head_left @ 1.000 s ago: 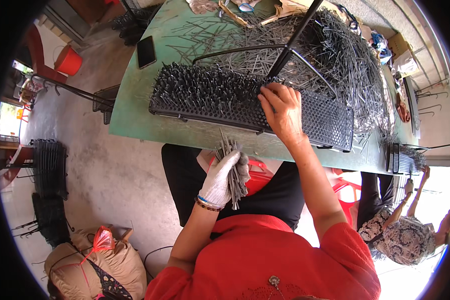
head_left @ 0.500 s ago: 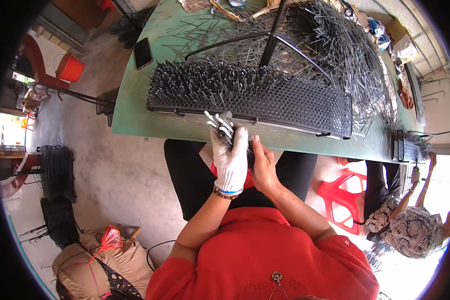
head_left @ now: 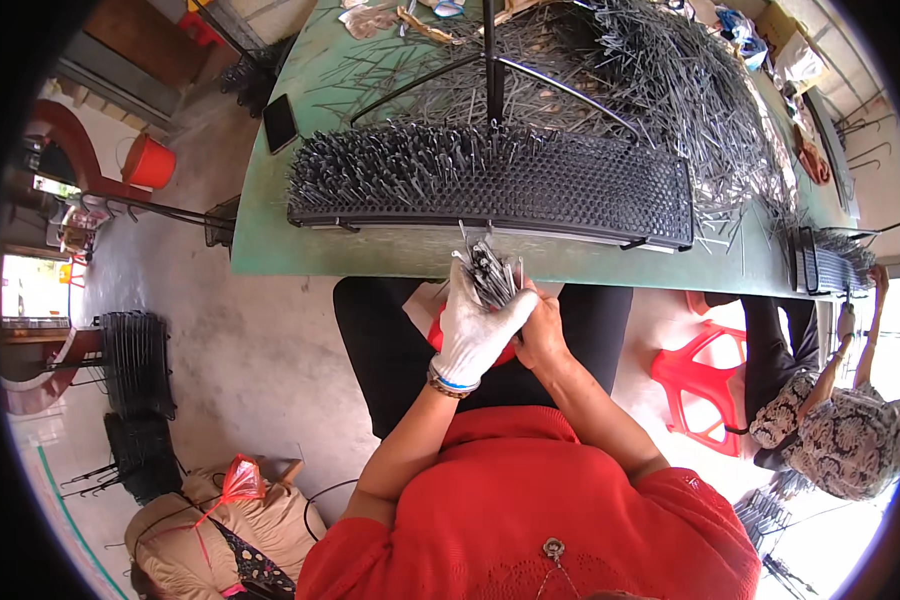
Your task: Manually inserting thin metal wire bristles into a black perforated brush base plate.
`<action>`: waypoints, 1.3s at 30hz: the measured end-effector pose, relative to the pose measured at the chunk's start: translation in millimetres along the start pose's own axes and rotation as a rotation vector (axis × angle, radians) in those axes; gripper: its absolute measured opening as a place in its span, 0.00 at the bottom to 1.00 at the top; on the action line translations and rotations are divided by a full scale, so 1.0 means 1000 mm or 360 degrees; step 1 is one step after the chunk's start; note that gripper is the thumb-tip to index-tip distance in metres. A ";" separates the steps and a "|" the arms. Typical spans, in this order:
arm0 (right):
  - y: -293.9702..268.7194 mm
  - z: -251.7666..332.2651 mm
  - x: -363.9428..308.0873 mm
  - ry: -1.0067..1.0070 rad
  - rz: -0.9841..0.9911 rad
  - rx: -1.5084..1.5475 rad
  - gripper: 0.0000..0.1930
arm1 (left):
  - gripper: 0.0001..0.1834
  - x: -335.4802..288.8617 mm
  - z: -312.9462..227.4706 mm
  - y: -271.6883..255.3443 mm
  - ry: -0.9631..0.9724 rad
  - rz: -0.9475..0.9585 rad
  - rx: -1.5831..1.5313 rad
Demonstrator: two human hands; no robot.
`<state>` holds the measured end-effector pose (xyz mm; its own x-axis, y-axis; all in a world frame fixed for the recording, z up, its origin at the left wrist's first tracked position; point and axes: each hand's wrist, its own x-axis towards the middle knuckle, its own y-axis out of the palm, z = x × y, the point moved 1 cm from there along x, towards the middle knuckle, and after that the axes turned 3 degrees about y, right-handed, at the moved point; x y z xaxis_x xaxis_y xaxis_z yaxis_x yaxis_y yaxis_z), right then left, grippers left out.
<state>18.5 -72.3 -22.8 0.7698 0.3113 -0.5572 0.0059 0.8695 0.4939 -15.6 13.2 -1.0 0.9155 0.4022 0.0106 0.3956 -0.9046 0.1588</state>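
Observation:
A bundle of thin dark rods (head_left: 492,275), some with pale tips, rises from my two hands just below the table's near edge. My left hand (head_left: 470,325), in a white knitted glove, is closed round it. Against the other side press the curled fingers of my bare right hand (head_left: 542,332), partly hidden by the glove and the rods. Beyond my hands stands a long black perforated rack (head_left: 615,195). Many upright rods (head_left: 390,165) fill its left part, while bare holes show on the right.
The green table (head_left: 270,235) carries a large heap of loose rods (head_left: 670,100) behind the rack, and a phone (head_left: 279,123). A black metal frame (head_left: 494,75) rises behind the rack. At right are a red stool (head_left: 698,390) and a co-worker (head_left: 835,440) handling another rack (head_left: 835,262).
The bundle has turned more upright and its tips show closer together. My right hand has shifted lower beside it, and the view has moved slightly.

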 end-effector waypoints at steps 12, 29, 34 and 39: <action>-0.028 -0.020 0.003 0.0365 -0.0008 0.0146 0.18 | 0.16 0.011 -0.005 0.007 -0.0659 -0.0101 -0.1009; -0.037 -0.060 0.022 0.0088 -0.0082 -0.0218 0.22 | 0.08 -0.001 0.058 0.002 -0.0448 -0.0325 -0.0366; -0.028 -0.019 0.006 -0.0254 0.0244 -0.0895 0.25 | 0.16 -0.001 0.040 -0.008 -0.0717 -0.0605 -0.0485; -0.036 0.003 -0.002 -0.0216 0.0282 -0.0952 0.23 | 0.11 0.008 0.058 -0.028 -0.0624 -0.0558 -0.1204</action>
<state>18.9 -105.3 -37.5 0.8008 0.4528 -0.3920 -0.4560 0.8853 0.0911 -15.1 33.8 -62.2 0.7663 0.4343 -0.4735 0.6281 -0.3511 0.6945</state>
